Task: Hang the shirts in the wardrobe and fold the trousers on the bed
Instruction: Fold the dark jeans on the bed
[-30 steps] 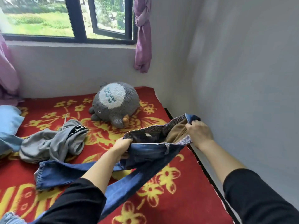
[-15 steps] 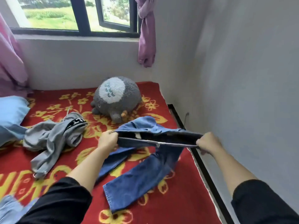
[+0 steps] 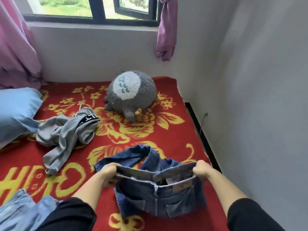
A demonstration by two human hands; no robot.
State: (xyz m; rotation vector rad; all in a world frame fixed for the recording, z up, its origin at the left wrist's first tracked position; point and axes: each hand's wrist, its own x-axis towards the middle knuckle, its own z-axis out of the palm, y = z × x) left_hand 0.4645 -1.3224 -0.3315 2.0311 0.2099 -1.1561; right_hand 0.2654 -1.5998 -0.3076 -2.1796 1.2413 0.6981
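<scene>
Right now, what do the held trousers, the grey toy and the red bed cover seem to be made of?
Trousers: likely dark blue denim, matte, with pale stitched seams and patch pockets. Grey toy: plush, with a fuzzy pile and a curly white belly. Bed cover: probably a soft matte blanket, red with yellow flowers; the weave is too blurred.

Person, head view: two arms, black sleeves, bare hands.
Left sleeve (image 3: 71,214) and right sleeve (image 3: 251,215): same black fabric, plain, matte, soft-looking. Each ends in a rounded, slightly bunched edge partway along the forearm, the right one thicker at its rim. Past that edge both forearms are bare down to the wrist. Left hand (image 3: 108,175) and right hand (image 3: 202,170) are bare. Fingers (image 3: 107,183) are smeared by motion blur, so nail detail cannot be read.
</scene>
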